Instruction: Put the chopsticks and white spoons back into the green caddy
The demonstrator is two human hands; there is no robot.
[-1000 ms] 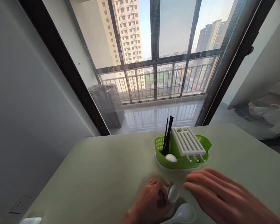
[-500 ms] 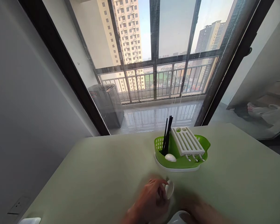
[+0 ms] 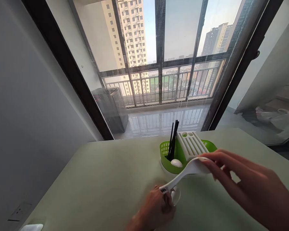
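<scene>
I see a pale green table (image 3: 106, 179) set against a grey wall, with a wall socket (image 3: 20, 210) at my 8 o'clock and a tall window (image 3: 159, 64) onto a balcony at 12. Near 6 o'clock my left hand (image 3: 156, 210) is curled, fingers closed about a small white spoon (image 3: 175, 195) resting on the table. At 1 o'clock stands a green drainer basket (image 3: 165, 154) holding black chopsticks (image 3: 173, 138) upright, a white spoon bowl (image 3: 176, 163) and a tilted white slotted rack (image 3: 191, 144). At 3 o'clock my right hand (image 3: 245, 186) pinches a large white spoon (image 3: 183, 175) by its bowl, just before the basket, its handle slanting down to my left hand.
</scene>
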